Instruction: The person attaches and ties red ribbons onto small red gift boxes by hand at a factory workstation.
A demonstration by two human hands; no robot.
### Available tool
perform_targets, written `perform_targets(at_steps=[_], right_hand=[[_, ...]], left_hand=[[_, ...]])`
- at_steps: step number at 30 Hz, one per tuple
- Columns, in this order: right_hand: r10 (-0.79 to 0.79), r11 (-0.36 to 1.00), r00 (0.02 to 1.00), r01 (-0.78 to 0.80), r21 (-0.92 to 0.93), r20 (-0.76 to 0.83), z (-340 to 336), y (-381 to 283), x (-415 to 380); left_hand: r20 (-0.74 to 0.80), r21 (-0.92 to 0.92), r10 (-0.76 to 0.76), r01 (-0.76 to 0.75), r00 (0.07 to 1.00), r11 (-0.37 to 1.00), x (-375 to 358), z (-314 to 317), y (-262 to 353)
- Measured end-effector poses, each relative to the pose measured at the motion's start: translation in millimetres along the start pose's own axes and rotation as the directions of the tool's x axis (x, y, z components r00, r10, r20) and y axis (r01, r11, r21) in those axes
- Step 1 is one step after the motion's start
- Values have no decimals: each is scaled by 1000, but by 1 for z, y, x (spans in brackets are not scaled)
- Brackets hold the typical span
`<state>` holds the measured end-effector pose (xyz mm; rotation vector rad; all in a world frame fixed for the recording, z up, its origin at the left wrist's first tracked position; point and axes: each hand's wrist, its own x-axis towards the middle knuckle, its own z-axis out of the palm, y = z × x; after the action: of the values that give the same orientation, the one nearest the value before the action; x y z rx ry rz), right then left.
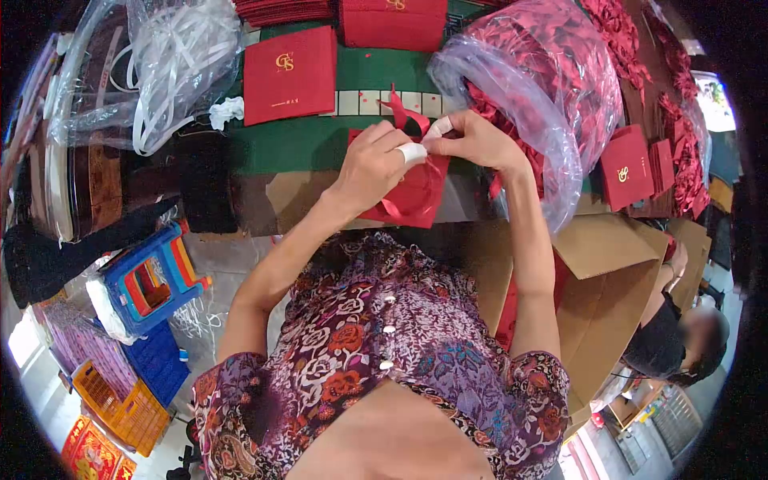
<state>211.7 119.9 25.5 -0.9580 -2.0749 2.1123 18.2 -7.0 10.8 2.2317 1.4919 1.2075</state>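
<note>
A red gift bag (428,192) lies at the table's near edge under both my hands. My left hand (376,164), with white tape round a finger, is closed over the bag's upper part. From the right, my right hand (474,142) comes in, also with a taped finger, its thumb and fingers pinched together. The fingertips of both hands meet at a red ribbon (396,108), whose loop sticks up beyond them. More ribbon curves across the bag's lower part. Exactly how the ribbon runs between my fingers is hidden.
Stacked red bags (292,76) lie beyond my hands. A plastic sack of red ribbons (544,72) stands right, a plastic bag of white ribbons (180,64) left. An open cardboard box (608,296) sits below the table, with another person (664,336) beyond it.
</note>
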Motion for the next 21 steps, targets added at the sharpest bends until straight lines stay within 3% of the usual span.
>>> perform_targets(at_steps=[2, 5, 8, 9, 12, 14, 17, 19, 21], right_hand=[[14, 1000, 1000, -13, 20, -8, 3, 6, 4], [32, 999, 989, -36, -28, -141, 16, 13, 9], [-124, 986, 877, 57, -156, -465, 22, 12, 17], [-58, 995, 796, -3, -99, -603, 19, 17, 24], [-69, 995, 769, 7, -100, -636, 25, -2, 18], [-192, 979, 718, 96, -179, -669, 29, -1, 17], [-284, 951, 657, 101, -292, -698, 46, -10, 2], [-291, 950, 644, 109, -292, -708, 61, -14, -10], [-245, 944, 680, 6, -329, -691, 72, -14, -18]], left_hand=[[-18, -42, -38, 38, 999, 998, 0, 0, -1], [-6, -69, -96, 95, 995, 993, 0, 1, -8], [62, -89, -137, 142, 989, 986, 0, 0, -6], [109, -136, -152, 166, 982, 977, 0, 0, -3], [113, -126, -243, 256, 964, 958, -1, 9, -7], [103, -120, -393, 404, 914, 907, 1, 15, -11], [-46, -94, -338, 333, 940, 938, 4, 14, -14], [0, -55, -383, 382, 924, 923, 4, -3, -10], [-8, 82, -407, 406, 913, 910, 1, -19, -10]])
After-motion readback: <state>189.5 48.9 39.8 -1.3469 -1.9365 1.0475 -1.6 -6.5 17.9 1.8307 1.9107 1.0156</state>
